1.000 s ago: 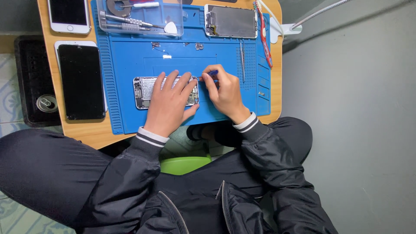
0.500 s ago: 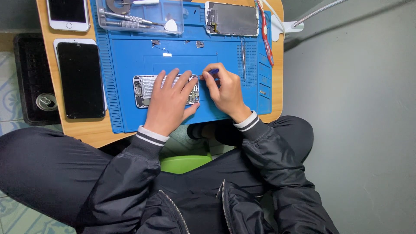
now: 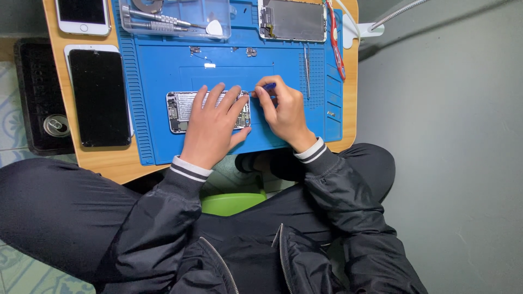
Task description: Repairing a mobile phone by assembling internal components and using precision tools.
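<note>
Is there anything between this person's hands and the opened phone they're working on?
Nothing visible does. The left hand lies flat on the opened phone, covering its right part. The right hand holds a small blue-handled tool at the phone's right end. The tweezers and loose small parts lie farther up the blue mat.

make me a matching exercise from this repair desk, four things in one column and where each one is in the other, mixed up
1. opened phone
2. drink can
3. tweezers
4. white phone

a. far left corner of the wooden table
b. under the left hand, mid blue mat
c. in the black tray left of the table
d. on the mat beyond the right hand

Pairs: 1-b, 2-c, 3-d, 4-a
</note>
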